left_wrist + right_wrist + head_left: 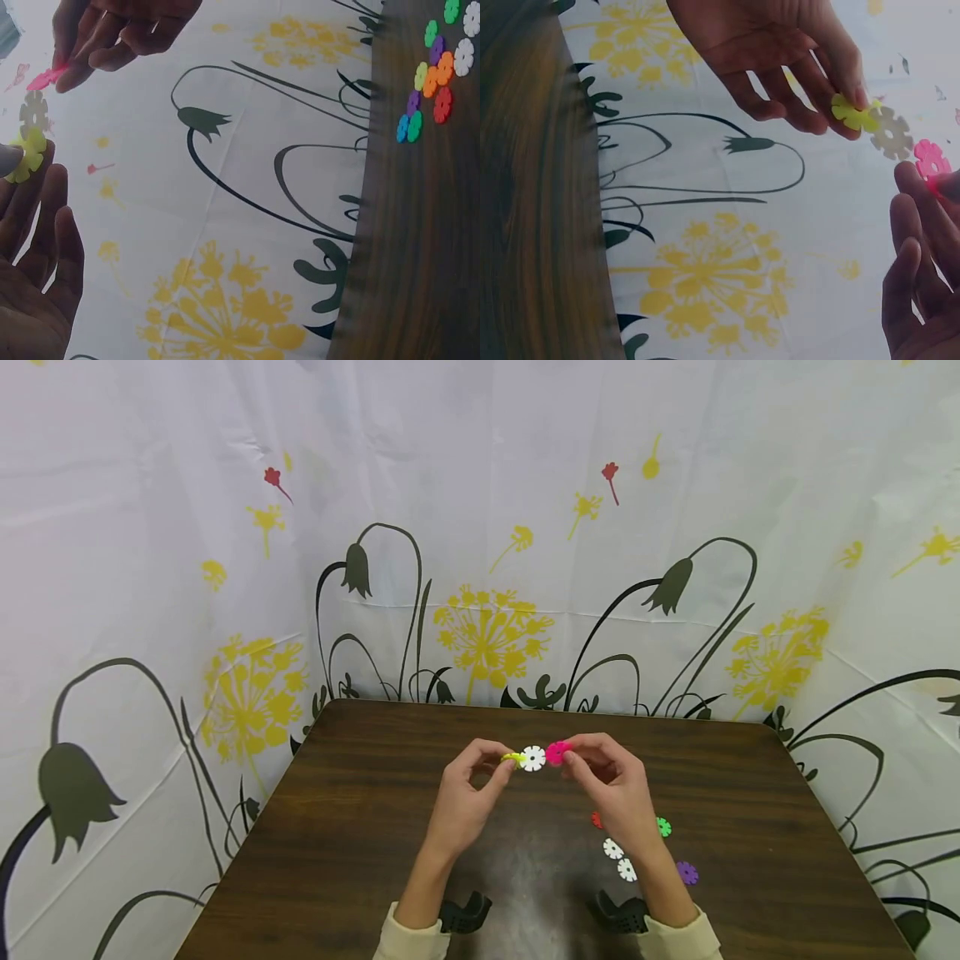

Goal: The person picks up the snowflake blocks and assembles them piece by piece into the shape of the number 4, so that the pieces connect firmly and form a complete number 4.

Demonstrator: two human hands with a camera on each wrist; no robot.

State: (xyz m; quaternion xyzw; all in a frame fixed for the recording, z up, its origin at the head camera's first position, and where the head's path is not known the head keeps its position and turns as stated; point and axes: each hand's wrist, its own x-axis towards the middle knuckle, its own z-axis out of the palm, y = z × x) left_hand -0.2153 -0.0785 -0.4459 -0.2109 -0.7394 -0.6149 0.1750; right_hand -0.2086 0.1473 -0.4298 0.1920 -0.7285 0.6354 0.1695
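I log: one yellow disc (850, 113), pinched in the left hand (461, 800); one pink disc (557, 754), pinched in the right hand (623, 795); one white disc (532, 764), between them.

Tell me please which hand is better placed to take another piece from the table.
Probably the right hand, although it must first release its pink piece: the pieces on the table lie near its forearm, farther from the left hand.

White creased fabric backdrop (480, 460) printed with dark grey-green drooping bell flowers (357, 570), round yellow flower heads (491, 635), small red blossoms (273, 477). Dark brown wood-grain table (360, 810) in front; soft pale glare on near part.
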